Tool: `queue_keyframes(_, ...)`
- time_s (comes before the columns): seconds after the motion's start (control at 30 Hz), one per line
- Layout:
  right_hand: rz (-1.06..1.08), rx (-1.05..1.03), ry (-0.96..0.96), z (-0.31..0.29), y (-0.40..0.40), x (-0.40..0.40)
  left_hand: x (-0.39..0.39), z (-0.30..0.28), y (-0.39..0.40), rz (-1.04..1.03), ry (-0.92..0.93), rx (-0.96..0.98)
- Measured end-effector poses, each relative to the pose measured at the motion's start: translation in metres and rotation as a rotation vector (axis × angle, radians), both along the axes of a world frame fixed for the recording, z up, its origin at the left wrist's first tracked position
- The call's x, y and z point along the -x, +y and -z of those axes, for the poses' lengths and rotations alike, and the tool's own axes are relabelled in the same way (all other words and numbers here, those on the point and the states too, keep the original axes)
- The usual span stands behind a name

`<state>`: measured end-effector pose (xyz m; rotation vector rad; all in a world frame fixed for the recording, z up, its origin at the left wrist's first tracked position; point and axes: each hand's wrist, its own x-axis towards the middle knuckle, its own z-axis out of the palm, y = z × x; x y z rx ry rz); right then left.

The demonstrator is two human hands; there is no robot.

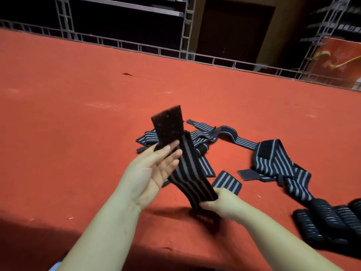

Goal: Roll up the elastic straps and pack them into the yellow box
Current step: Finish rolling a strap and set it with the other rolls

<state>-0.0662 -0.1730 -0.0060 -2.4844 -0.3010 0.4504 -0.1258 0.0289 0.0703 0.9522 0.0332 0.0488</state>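
elastic strap [185, 167] held above the red surface [78, 114] — left hand [150, 173] flat-fingered against its upper part, right hand [220, 204] pinching its lower end — loose straps [273, 159] at 2 o'clock.

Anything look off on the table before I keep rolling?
No yellow box is in view. Loose straps lie tangled on the red table, while rolled straps sit at its near right edge. A small tear shows farther back.

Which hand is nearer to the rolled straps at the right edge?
The right hand. It grips the lower end of the held strap, left of the rolled straps. The left hand is farther left.
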Motion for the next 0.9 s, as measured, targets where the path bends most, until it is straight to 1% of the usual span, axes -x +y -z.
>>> queue_keyframes(0.07,0.014,-0.001,0.102,0.003,-0.007,-0.004,-0.003,0.011,0.012,-0.141,0.023,-0.049)
queue_keyframes(0.1,0.047,-0.064,0.124,-0.003,-0.011,-0.006,-0.002,0.015,0.018,-0.244,0.068,-0.143)
queue_keyframes(0.17,0.112,-0.213,0.129,-0.021,-0.022,-0.013,-0.002,0.031,0.036,-0.426,0.158,-0.454)
queue_keyframes(0.2,0.119,-0.252,0.119,-0.032,-0.027,-0.015,-0.003,0.038,0.046,-0.504,0.178,-0.601)
queue_keyframes(0.27,0.084,-0.260,0.110,-0.047,-0.036,-0.018,-0.002,0.055,0.064,-0.639,0.213,-0.882)
queue_keyframes(0.33,0.018,-0.142,0.114,-0.048,-0.037,-0.018,-0.001,0.074,0.075,-0.653,0.308,-1.123)
queue_keyframes(0.43,-0.055,0.081,0.110,-0.030,-0.031,-0.014,0.007,0.105,0.069,-0.530,0.523,-1.547)
queue_keyframes(0.47,-0.068,0.133,0.092,-0.022,-0.029,-0.013,0.012,0.116,0.066,-0.525,0.559,-1.620)
queue_keyframes(0.5,-0.086,0.165,0.074,-0.015,-0.027,-0.013,0.015,0.125,0.062,-0.573,0.556,-1.623)
queue_keyframes(0.57,-0.096,0.200,0.061,-0.006,-0.028,-0.014,0.018,0.131,0.058,-0.696,0.477,-1.577)
queue_keyframes(0.6,-0.090,0.213,0.064,-0.005,-0.029,-0.016,0.018,0.131,0.057,-0.672,0.412,-1.625)
queue_keyframes(0.67,-0.076,0.238,0.071,-0.007,-0.033,-0.018,0.014,0.132,0.054,-0.480,0.274,-1.712)
queue_keyframes(0.7,-0.068,0.242,0.079,-0.008,-0.036,-0.020,0.013,0.132,0.049,-0.356,0.241,-1.743)
queue_keyframes(0.77,-0.051,0.227,0.100,-0.014,-0.041,-0.022,0.012,0.136,0.042,-0.174,0.249,-1.800)
queue_keyframes(0.83,-0.031,0.153,0.170,-0.023,-0.049,-0.021,0.013,0.138,0.036,-0.126,0.299,-1.819)
queue_keyframes(0.9,-0.046,0.092,0.349,-0.032,-0.060,-0.020,0.012,0.135,0.030,-0.123,0.358,-1.836)
